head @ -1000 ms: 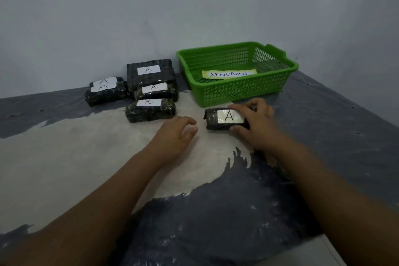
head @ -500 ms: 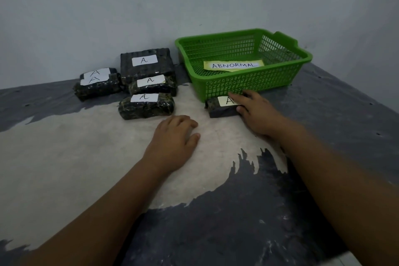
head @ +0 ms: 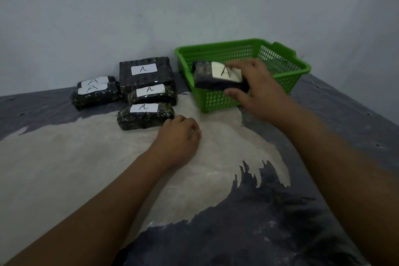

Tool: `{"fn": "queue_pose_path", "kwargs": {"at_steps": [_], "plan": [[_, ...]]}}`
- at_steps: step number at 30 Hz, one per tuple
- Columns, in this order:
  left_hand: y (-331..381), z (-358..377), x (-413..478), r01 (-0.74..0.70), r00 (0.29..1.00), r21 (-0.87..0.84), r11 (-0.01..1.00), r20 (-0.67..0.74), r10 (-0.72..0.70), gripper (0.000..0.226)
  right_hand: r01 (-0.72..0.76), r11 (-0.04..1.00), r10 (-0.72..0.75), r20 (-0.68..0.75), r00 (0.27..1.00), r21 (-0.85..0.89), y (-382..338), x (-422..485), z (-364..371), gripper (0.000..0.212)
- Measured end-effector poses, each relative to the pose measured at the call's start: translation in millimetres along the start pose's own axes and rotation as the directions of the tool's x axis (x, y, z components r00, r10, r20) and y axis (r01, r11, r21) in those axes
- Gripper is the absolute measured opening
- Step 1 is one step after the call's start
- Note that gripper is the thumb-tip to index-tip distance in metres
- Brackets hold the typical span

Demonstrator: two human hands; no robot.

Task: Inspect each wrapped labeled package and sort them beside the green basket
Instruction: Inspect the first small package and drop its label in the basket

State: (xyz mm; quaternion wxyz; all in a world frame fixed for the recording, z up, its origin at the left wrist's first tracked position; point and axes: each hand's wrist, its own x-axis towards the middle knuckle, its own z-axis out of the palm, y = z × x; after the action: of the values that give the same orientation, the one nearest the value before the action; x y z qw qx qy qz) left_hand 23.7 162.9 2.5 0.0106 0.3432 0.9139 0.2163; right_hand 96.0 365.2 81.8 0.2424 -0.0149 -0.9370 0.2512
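Package (head: 218, 79) gripped in the right hand (head: 259, 90) over the green basket (head: 216, 101), at its near rim; looks light, stiff, slick-wrapped, so hold across the short sides. Left hand (head: 179, 136) rests loosely curled, holding nothing

The tabletop (head: 64, 168) is covered by a big pale patch in the middle. Dark gray parts are seen at the back, on the right and at the front, with ragged edges. A plain light gray wall (head: 151, 6) is seen behind.

Motion-blurred held package (head: 206, 84) — green basket (head: 218, 102) inside hidden behind it (forearms (head: 86, 211) cropped)
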Motion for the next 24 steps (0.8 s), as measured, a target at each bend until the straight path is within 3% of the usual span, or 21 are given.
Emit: {"fn": "queue_pose_path", "kwargs": {"at_steps": [3,7,10,14,19,24], "plan": [[6.7,2.8,14.2,-0.005,0.999,-0.083,0.997,-0.040,0.001,0.024,-0.039,0.995,0.037,-0.019,0.999,-0.093,6.2,36.8,-9.1,0.057],[6.7,13.1,25.2,-0.028,0.997,-0.105,0.994,-0.071,0.020,0.023,-0.093,0.962,0.144,0.188,0.971,-0.257,24.3,84.2,-7.5,0.057],[3.6,22.7,23.9,-0.050,0.993,-0.084,0.995,-0.111,0.041,0.023,-0.053,0.914,0.225,0.393,0.892,-0.402,33.7,109.4,6.6,0.054],[1.3,28.0,20.5,-0.068,0.990,-0.080,0.994,-0.125,0.058,0.026,0.044,0.836,0.334,0.570,0.750,-0.547,38.3,132.8,24.5,0.032],[-0.7,28.2,21.7,-0.095,0.984,-0.102,0.990,-0.161,0.077,0.025,0.032,0.823,0.394,0.611,0.686,-0.567,48.5,143.9,35.6,0.035],[-2.6,28.2,19.5,-0.114,0.982,-0.124,0.986,-0.167,0.093,0.021,-0.064,0.851,0.395,0.557,0.730,-0.521,49.9,139.1,36.4,0.053]]}}
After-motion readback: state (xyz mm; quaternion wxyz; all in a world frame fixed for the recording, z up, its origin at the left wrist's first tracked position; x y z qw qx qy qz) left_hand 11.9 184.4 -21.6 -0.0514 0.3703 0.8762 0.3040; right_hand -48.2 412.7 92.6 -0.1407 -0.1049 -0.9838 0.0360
